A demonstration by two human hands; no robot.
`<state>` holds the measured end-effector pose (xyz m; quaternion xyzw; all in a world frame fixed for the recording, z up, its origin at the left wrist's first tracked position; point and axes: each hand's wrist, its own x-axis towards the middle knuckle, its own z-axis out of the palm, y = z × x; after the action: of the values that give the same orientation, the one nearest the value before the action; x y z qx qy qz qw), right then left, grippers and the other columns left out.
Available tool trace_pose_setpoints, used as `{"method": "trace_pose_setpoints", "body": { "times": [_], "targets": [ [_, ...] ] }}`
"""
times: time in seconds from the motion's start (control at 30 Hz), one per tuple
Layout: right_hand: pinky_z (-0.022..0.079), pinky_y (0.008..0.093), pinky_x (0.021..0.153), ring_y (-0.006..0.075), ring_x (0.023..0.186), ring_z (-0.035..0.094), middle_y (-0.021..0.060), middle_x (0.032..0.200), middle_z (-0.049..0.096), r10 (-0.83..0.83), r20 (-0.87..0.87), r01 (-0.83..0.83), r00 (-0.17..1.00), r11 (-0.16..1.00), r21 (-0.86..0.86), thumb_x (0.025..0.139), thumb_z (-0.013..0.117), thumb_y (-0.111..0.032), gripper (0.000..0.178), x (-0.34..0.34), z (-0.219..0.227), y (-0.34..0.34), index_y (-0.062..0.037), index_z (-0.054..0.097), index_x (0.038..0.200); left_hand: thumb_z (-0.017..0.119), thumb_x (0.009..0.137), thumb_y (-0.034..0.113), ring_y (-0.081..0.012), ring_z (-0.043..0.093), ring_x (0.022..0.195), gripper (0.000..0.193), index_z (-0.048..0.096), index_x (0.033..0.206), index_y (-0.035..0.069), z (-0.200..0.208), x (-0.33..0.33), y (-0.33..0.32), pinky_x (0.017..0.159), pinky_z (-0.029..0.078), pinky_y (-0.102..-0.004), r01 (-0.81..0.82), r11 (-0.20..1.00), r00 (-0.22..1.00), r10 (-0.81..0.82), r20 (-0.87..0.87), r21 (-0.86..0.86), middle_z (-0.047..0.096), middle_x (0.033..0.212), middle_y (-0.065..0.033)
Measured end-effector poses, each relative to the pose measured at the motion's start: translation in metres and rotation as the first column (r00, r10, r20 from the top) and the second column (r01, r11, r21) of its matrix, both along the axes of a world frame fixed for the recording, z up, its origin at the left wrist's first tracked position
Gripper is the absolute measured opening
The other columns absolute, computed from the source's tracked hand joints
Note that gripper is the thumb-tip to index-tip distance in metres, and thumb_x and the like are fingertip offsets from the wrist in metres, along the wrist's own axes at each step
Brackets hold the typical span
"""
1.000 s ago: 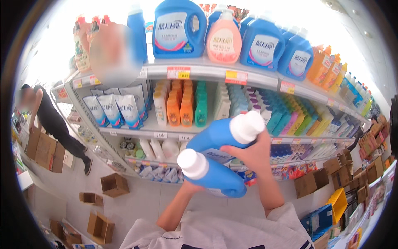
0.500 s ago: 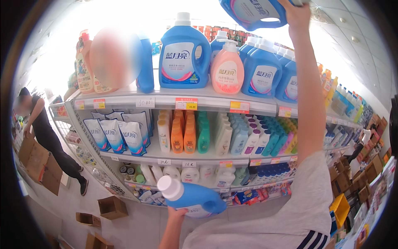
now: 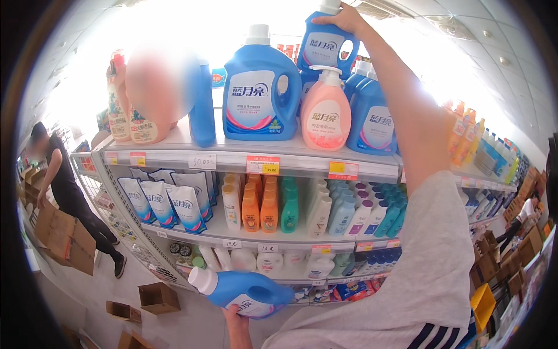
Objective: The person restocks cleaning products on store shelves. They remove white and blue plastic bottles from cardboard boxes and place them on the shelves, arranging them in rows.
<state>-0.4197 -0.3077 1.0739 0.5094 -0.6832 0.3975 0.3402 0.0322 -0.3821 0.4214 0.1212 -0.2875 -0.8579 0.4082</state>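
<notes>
My right hand (image 3: 343,20) reaches up over the top shelf, closed round the cap end of a blue laundry detergent bottle (image 3: 321,49). That bottle is upright behind a pink pump bottle (image 3: 326,110); whether it rests on the bottle below it I cannot tell. Low in front of the shelves, my left hand (image 3: 235,317) holds a second blue detergent bottle (image 3: 247,294) lying on its side, its white cap to the left. A large blue detergent jug (image 3: 256,93) stands left of the pump bottle, and more blue bottles (image 3: 375,119) stand to its right.
The top shelf (image 3: 174,154) has price tags along its edge. Below it are refill pouches (image 3: 157,200) and rows of shampoo bottles (image 3: 268,209). A person (image 3: 64,180) at the left handles a cardboard box (image 3: 65,235). Open boxes (image 3: 158,298) lie on the floor.
My right hand has brought its bottle down and left, from the upper edge to behind the pink pump bottle. My left hand's bottle has shifted left and tilted flatter.
</notes>
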Motion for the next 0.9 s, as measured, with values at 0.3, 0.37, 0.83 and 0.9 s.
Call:
{"method": "trace_pose_setpoints", "body": {
  "times": [0.3, 0.37, 0.83, 0.9],
  "targets": [
    [0.051, 0.0346, 0.087, 0.0252, 0.098, 0.064, 0.0162, 0.108, 0.066, -0.213, 0.208, 0.156, 0.955, 0.953, 0.259, 0.057, 0.087, -0.039, 0.075, -0.043, -0.067, -0.021, -0.0017, 0.061, 0.117, 0.079, 0.067, 0.021, -0.0280, 0.061, 0.104, 0.076, 0.042, 0.131, 0.004, -0.019, -0.001, -0.005, 0.088, 0.053, -0.0405, 0.037, 0.996, 0.999, -0.036, -0.014, 0.076, 0.059, 0.117, -0.0107],
    [0.051, 0.0342, 0.087, 0.0248, 0.096, 0.064, 0.0160, 0.105, 0.067, -0.219, 0.284, 0.125, 0.934, 0.941, 0.315, 0.057, 0.087, -0.037, 0.070, -0.046, -0.078, -0.021, -0.0012, 0.064, 0.113, 0.078, 0.067, 0.019, -0.0283, 0.061, 0.105, 0.076, 0.041, 0.132, 0.004, -0.019, 0.001, -0.004, 0.089, 0.053, -0.0405, 0.032, 0.995, 0.999, -0.033, 0.014, 0.097, 0.059, 0.118, -0.0114],
    [0.049, 0.0313, 0.057, 0.0146, 0.066, 0.061, 0.0069, 0.086, 0.066, -0.357, 0.493, 0.140, 0.793, 0.896, 0.422, 0.069, 0.083, -0.032, 0.049, -0.062, -0.098, -0.025, -0.0056, 0.066, 0.106, 0.075, 0.061, 0.003, -0.0271, 0.058, 0.108, 0.081, 0.038, 0.133, 0.005, -0.011, 0.013, 0.008, 0.090, 0.050, -0.0402, 0.126, 0.990, 0.982, -0.134, 0.129, 0.070, 0.056, 0.118, -0.0115],
    [0.049, 0.0322, 0.058, 0.0147, 0.069, 0.062, 0.0071, 0.088, 0.066, -0.320, 0.531, 0.077, 0.785, 0.900, 0.429, 0.069, 0.083, -0.033, 0.051, -0.034, -0.094, -0.022, -0.0055, 0.065, 0.108, 0.073, 0.059, 0.000, -0.0274, 0.057, 0.108, 0.082, 0.038, 0.133, 0.004, -0.009, 0.017, 0.007, 0.090, 0.050, -0.0406, 0.129, 0.990, 0.979, -0.136, 0.155, 0.052, 0.056, 0.117, -0.0116]
  ]
}}
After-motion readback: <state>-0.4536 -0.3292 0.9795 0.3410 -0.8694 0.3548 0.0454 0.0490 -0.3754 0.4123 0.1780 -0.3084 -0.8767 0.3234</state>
